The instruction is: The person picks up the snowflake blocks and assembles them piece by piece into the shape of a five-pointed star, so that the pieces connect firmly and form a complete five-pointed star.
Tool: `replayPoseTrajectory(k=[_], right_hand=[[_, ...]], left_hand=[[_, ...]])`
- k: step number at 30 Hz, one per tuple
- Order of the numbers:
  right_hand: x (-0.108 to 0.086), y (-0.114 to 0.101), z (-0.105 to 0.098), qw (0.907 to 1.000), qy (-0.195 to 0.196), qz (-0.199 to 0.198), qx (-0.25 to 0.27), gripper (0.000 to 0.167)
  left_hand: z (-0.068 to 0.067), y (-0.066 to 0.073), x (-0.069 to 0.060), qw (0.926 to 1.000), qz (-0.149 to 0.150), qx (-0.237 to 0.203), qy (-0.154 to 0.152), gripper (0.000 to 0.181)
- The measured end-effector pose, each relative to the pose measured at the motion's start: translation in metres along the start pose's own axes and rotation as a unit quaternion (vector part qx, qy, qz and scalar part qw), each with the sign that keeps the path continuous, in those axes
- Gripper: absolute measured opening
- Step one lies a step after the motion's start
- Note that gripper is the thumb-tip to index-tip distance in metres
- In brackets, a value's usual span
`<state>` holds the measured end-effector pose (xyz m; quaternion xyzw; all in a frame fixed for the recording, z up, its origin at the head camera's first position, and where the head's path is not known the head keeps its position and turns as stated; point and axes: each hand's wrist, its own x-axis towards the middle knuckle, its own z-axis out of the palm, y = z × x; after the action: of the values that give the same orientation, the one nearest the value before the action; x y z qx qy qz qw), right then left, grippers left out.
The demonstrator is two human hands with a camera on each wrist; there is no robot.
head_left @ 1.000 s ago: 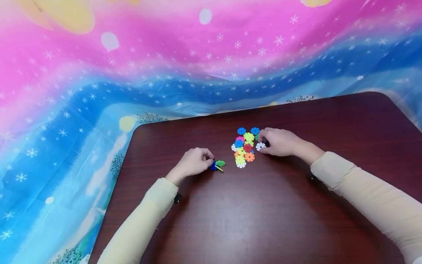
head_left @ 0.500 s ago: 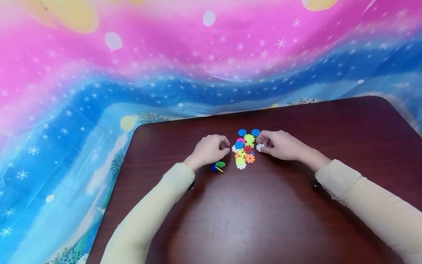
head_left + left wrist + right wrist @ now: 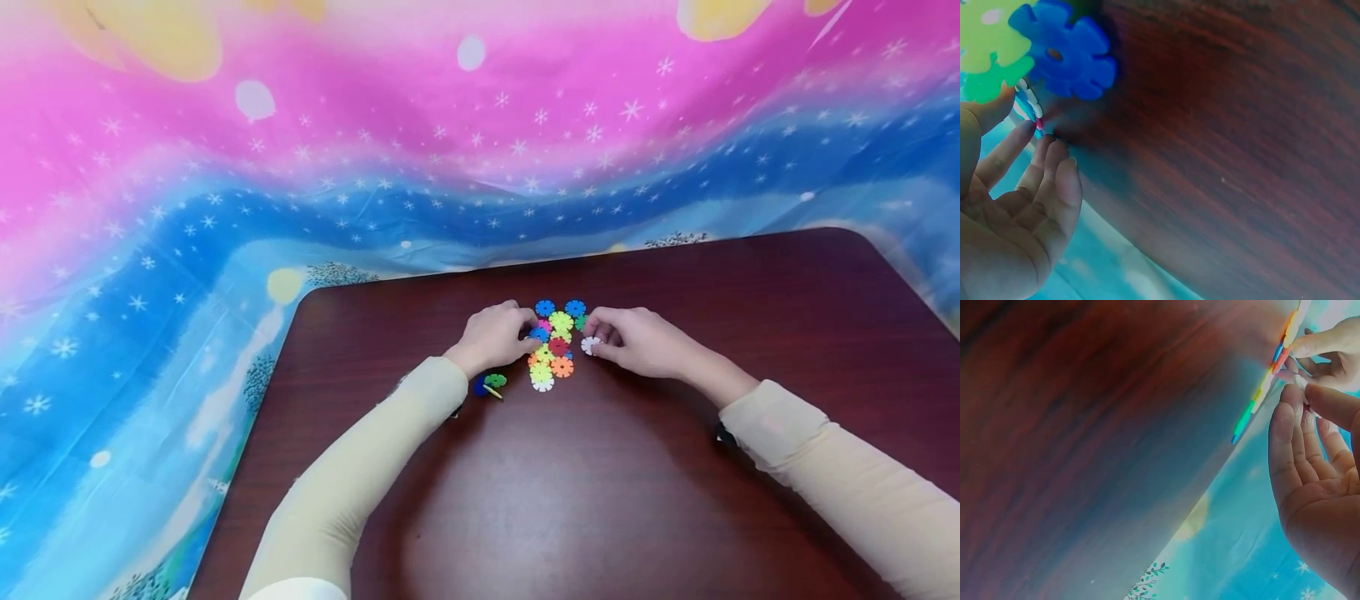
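A flat group of joined snowflake discs [image 3: 560, 320], in yellow, blue, orange, red and other colours, lies near the middle of the table. My left hand [image 3: 495, 335] pinches its left edge by the blue disc [image 3: 538, 334]. In the left wrist view, the left hand [image 3: 1022, 206] has thumb and forefinger at the edges of white, blue and pink discs. To the right of the group, my right hand [image 3: 637, 340] pinches a white snowflake disc [image 3: 590, 346] between thumb and fingers. The right wrist view shows the right hand [image 3: 1316, 481] holding that disc on edge.
A separate little cluster of a dark blue disc [image 3: 481, 387], a green disc [image 3: 496, 380] and a yellow disc [image 3: 492, 391] on edge lies below the left wrist. The brown table [image 3: 540, 492] meets a pink and blue patterned cloth [image 3: 420, 167] behind it.
My left hand has let go of the small blue, green and yellow cluster and moved right to the large group's left edge. The right hand keeps the white disc at nearly the same spot.
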<state>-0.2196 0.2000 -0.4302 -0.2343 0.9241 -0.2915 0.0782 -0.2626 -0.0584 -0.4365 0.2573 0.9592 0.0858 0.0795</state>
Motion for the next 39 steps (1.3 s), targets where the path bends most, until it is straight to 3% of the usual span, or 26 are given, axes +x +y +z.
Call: replayPoseTrajectory(k=[4, 9, 18, 24, 29, 34, 39], right_hand=[[-0.001, 0.0, 0.001, 1.0, 0.003, 0.003, 0.002, 0.023], [-0.003, -0.001, 0.003, 0.9999, 0.009, 0.006, 0.006, 0.022], [-0.008, -0.003, 0.004, 0.9995, 0.026, 0.014, 0.015, 0.023], [-0.012, -0.006, 0.005, 0.9986, 0.042, 0.021, 0.025, 0.021], [-0.014, -0.009, 0.005, 0.997, 0.073, 0.006, 0.023, 0.019], [-0.016, -0.013, 0.006, 0.9929, 0.112, -0.036, 0.018, 0.015], [-0.019, -0.019, 0.009, 0.9853, 0.145, -0.089, 0.016, 0.014]], left_hand=[[0.001, -0.001, 0.001, 0.9998, -0.006, -0.017, -0.004, 0.04], [0.0, -0.002, 0.0, 0.9964, -0.022, -0.081, -0.012, 0.037], [0.004, -0.009, -0.004, 0.9869, -0.015, -0.158, 0.028, 0.026], [-0.001, -0.006, -0.013, 0.9788, -0.016, -0.202, 0.029, 0.019], [-0.009, 0.003, -0.024, 0.9638, -0.009, -0.266, 0.014, 0.02], [-0.013, 0.011, -0.032, 0.9457, 0.003, -0.325, -0.006, 0.03], [-0.014, 0.016, -0.037, 0.9129, -0.003, -0.407, -0.033, 0.03]])
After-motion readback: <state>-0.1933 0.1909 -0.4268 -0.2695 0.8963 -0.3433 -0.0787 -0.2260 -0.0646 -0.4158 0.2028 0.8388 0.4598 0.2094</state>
